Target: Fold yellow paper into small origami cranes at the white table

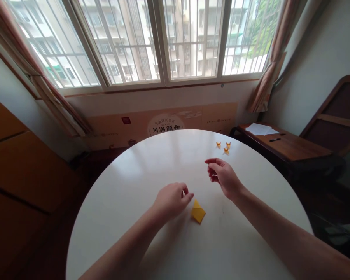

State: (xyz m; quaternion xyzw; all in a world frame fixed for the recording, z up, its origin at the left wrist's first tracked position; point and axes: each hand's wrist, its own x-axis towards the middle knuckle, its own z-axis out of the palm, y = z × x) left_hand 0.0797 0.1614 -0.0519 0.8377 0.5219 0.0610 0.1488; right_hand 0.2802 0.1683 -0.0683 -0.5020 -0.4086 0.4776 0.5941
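Note:
A yellow piece of folded paper, kite-like with a visible crease, lies flat on the white round table. Just up and left of its top corner is my left hand, fingers loosely curled, with a small gap showing between thumb and index finger; nothing is seen in it. My right hand hovers over the table, up and right of the paper. Its index finger reaches out to the left while the others bend loosely, and I see nothing held. Beyond it stand three small orange-yellow folded paper figures near the far right edge.
Behind the table runs a barred window with tied curtains. To the right, a low wooden table bears white paper sheets, beside a dark chair. An orange-brown cabinet stands at left.

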